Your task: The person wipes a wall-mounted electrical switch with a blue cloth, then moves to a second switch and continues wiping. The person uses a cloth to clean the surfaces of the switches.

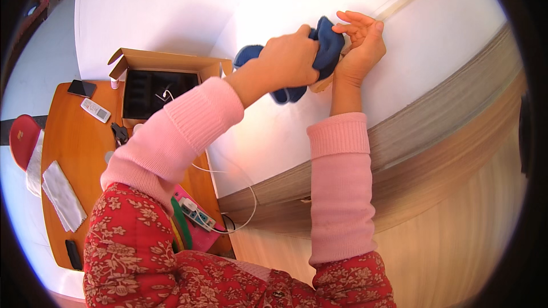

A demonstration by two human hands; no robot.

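My left hand (291, 60) grips a dark blue fabric item (330, 47), which bunches up above its fingers. More blue fabric with a light edging shows to the left of the hand and below it. My right hand (359, 47) is raised just right of the fabric, its fingers apart and curved, with fingertips close to the cloth; whether they touch it I cannot tell. Between the hands and partly hidden lies a tan, wood-coloured piece (321, 85). Behind both hands is a white surface (274, 137).
On the left, an orange-brown wooden table (72, 137) bears an open cardboard box (158, 57) with a black insert, a smartphone (81, 88), a remote control (95, 110) and a white cloth (64, 196). A white cable (256, 199) loops from a power strip (199, 216).
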